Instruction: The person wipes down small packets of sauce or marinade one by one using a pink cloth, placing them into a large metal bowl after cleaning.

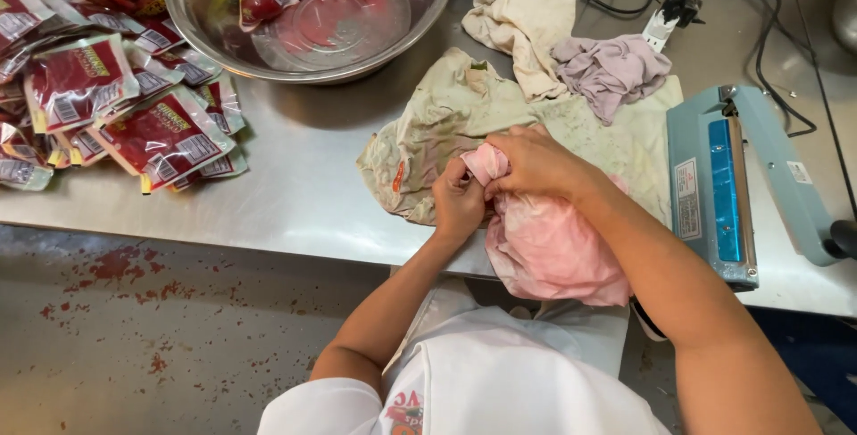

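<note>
Both hands work the pink cloth (544, 247) at desk (303, 194) edge, just left of blue heat sealer (723, 185). Left hand (457, 205) grip clenched on a fold; right hand (538, 163) grip clamps the bunch, prob. wiping fingers clean.

Stainless steel table (303, 194): at far centre a large metal bowl (420, 20) holding a few red sauce pouches, and at the left a loose pile of sealed red sauce pouches (116, 104). Centre: stained pale green cloth (446, 122) spread flat, a cream rag (522, 24) and a mauve rag (611, 69) on its far edge, a pink cloth (549, 252) hanging over the near edge. Right: blue heat sealer (723, 185), black cables (768, 33) trailing behind it toward the far side.
</note>
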